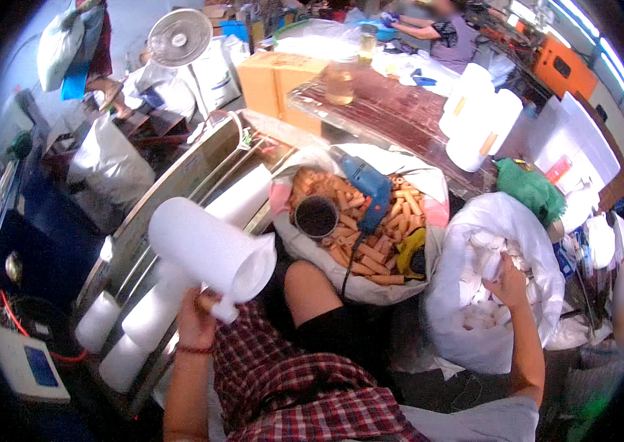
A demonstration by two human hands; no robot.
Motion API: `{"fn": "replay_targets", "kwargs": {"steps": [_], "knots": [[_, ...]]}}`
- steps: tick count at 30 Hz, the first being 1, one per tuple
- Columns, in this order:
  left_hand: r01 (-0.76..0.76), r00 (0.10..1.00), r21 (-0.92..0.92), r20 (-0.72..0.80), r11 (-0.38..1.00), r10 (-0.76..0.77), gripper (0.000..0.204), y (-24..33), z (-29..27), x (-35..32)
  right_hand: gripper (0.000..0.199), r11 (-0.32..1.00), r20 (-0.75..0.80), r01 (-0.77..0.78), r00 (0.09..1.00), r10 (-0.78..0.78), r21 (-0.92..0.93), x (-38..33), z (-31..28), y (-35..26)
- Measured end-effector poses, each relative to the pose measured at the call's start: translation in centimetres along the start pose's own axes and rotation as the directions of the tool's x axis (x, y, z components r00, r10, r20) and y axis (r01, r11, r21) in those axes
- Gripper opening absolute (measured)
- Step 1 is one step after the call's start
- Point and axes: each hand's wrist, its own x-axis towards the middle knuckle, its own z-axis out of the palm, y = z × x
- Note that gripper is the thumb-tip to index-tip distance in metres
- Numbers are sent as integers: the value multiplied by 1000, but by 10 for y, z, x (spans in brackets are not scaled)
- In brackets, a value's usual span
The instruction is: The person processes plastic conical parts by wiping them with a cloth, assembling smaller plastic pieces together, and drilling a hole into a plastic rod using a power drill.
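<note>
My left hand (195, 324) is closed round the handle of a white plastic jug (197, 239). The jug lies tilted on its side above my lap, its spouted rim toward the right; a white stub sticks out beside the handle. Over a white sack (459, 324) at the right, my right hand (511, 283) reaches down among small white plastic pieces (485, 317). Its thumb and fingers are apart, with nothing plainly between them. Between my hands stands a sack (304, 254) of tan handle tubes (371, 258), on which lie a blue power drill (367, 188) and a dark cup (317, 216).
White cylinders (98, 322) lie along a railed wooden trough (150, 214) at my left. Finished-looking white jugs (483, 129) stand on the dark wooden table (400, 121), beside a green cloth (529, 191). Behind are a cardboard box (275, 88), a fan (180, 37) and another person (452, 37).
</note>
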Motion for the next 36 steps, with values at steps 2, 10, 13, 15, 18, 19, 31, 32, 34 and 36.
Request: {"fn": "replay_targets", "kwargs": {"steps": [2,10,13,15,18,19,31,32,34,36], "knots": [[44,998,-88,-48,995,-48,24,-6,39,-10,84,972,-63,126,991,-115,200,21,-22,-85],[83,996,-246,54,966,-72,19,-29,65,-32,78,528,-197,796,592,-781,298,39,-47,-352],[41,997,-270,-48,962,-56,19,-23,65,-43,76,435,-237,876,477,-846,210,38,-46,-394],[48,998,-286,-28,957,-59,23,-23,50,-43,75,376,-287,906,418,-862,192,37,-47,-409],[16,999,-278,-39,960,-28,22,-14,51,-50,76,334,-281,927,371,-885,170,36,-44,-421],[2,999,-274,-52,962,-17,22,-13,49,-49,76,319,-267,939,343,-901,129,35,-45,-423],[-67,992,-204,-122,977,42,19,-9,53,-54,73,622,100,701,632,-768,348,35,-49,-430],[-102,988,-181,-137,978,78,18,-8,53,-55,72,683,253,538,662,-705,494,35,-57,-434],[-155,982,-186,-133,970,131,18,-2,55,-53,70,620,399,209,603,-690,756,35,-61,-433],[-188,974,-187,-159,964,159,18,4,61,-54,71,330,333,-104,526,-783,938,34,-53,-423]]}}
